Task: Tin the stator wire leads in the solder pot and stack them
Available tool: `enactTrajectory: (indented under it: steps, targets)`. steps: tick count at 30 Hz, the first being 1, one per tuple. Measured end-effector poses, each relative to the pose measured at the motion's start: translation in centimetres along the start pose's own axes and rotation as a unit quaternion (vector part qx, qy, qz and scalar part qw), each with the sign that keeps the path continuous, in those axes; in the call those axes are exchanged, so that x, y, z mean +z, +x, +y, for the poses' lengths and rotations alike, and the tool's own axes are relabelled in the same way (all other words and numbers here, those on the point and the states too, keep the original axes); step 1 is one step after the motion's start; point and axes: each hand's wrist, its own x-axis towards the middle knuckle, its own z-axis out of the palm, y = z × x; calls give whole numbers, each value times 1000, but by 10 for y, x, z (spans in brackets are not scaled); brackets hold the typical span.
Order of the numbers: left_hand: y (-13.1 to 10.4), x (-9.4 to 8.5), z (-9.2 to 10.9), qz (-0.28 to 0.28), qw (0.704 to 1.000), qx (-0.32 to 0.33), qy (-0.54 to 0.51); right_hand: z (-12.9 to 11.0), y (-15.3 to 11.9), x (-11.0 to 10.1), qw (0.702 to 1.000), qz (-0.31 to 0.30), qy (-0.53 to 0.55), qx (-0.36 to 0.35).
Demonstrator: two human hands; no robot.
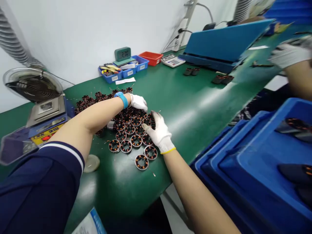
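Many ring-shaped, copper-wound motor stators (136, 141) stand packed together on the green table, with thin wire ends sticking out. My left hand (138, 102), in a white glove, reaches over to the far side of the group. Its fingers lie stretched against the stators there, and their tips are partly hidden. On the near right side, my right hand (159, 131), also gloved, has thumb and fingers around a stator (151, 119) at the group's edge. Two stators (141, 162) sit slightly apart at the front. Behind my left forearm more stators (85, 102) are heaped.
Small blue bins (110, 77), a clock (122, 54), a red bin (151, 58) and a calculator (172, 60) line the wall. At left is a fan (31, 85). Stacked blue crates (246, 156) stand at right, below another person's gloved hand (290, 55). A round lid (91, 163) lies near my left arm.
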Motion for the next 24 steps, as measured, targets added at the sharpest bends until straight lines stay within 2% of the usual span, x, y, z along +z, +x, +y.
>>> enactTrajectory:
  steps: [8,14,17,20,22,24]
  targets:
    - [-52,29,-18,4,1000,-25,9,-33,-40,35,1000,-1,1,-24]
    - [-72,42,-19,13,1000,-25,2,-56,-63,55,1000,18,-9,-5]
    - [-79,45,-15,22,999,-37,-13,-57,-65,63,1000,26,-6,-1]
    - [-96,44,-10,57,996,-58,-38,-47,-64,56,999,10,42,-24]
    - [-121,40,-7,105,990,-74,-54,-37,-72,36,996,-23,67,-48]
    - [-159,35,-1,162,980,-90,-76,-30,-91,6,994,-52,58,-71]
